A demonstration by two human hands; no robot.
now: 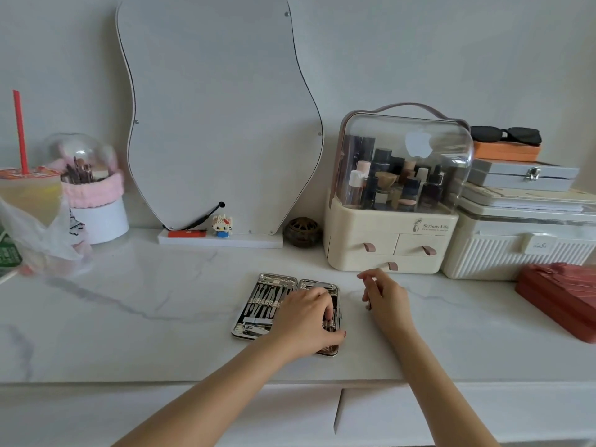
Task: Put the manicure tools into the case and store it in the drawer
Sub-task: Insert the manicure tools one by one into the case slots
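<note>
The open silver manicure case (272, 304) lies flat on the white marble tabletop (161, 311), with several metal tools strapped into its left half. My left hand (304, 321) covers the case's right half, and its curled fingertips and thumb pinch a manicure tool (329, 324) there. To the right of the case, my right hand (385, 301) hovers just above the table with loosely curled fingers, holding nothing. Two white drawer fronts (403, 414) show below the table's front edge, both closed.
A cream cosmetics organiser (387, 240) with three small drawers stands right behind my right hand. Beside it are a white ribbed box (516, 253) and a red case (561, 295). A wavy mirror (222, 124) leans on the wall; a drink cup (29, 198) and brush holder (96, 204) stand at the left.
</note>
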